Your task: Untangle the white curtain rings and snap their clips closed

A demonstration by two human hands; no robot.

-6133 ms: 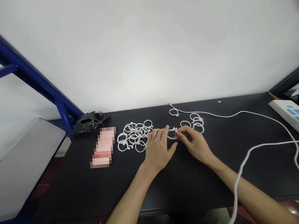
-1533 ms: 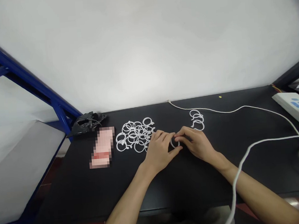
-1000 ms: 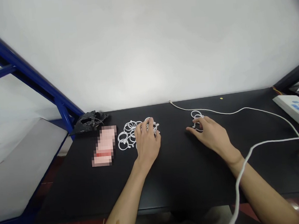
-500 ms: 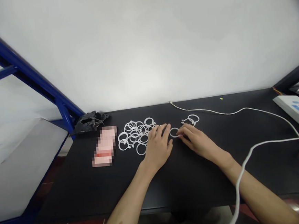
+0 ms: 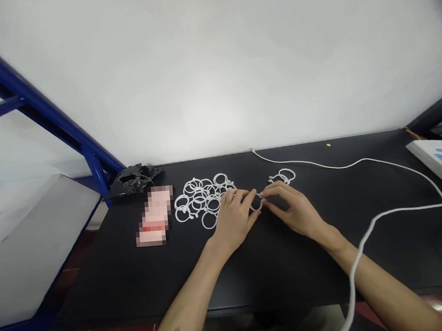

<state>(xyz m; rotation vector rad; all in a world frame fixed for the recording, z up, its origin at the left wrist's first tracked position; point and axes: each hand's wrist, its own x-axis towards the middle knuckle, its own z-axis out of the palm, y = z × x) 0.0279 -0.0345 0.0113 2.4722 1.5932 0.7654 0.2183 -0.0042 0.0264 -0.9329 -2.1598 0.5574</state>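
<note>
Between my two hands is a white plastic curtain ring [image 5: 255,210], held just over the black table. My left hand [image 5: 233,218] has thumb and fingers closed around its left side. On its right edge, the thumb and fingertips of my right hand [image 5: 295,208] pinch near a small knob. Left of my left hand lies a loose pile of several similar rings [image 5: 200,202], overlapping one another and partly covered by my fingers. A smaller group of rings [image 5: 287,170] lies just beyond my right hand, partly hidden by it.
A crumpled black plastic bag [image 5: 134,178] and a blurred pink rectangle [image 5: 158,211] lie at left. A white cable [image 5: 320,165] crosses the back; another loops over my right forearm. A white device with blue panels [image 5: 441,163] stands at right. Blue frame bars [image 5: 48,115] rise at left.
My left thumb and fingers have closed on the ring, which was in my right hand alone. The ring has tilted and shifted slightly left, and my right grip has moved to its knob side.
</note>
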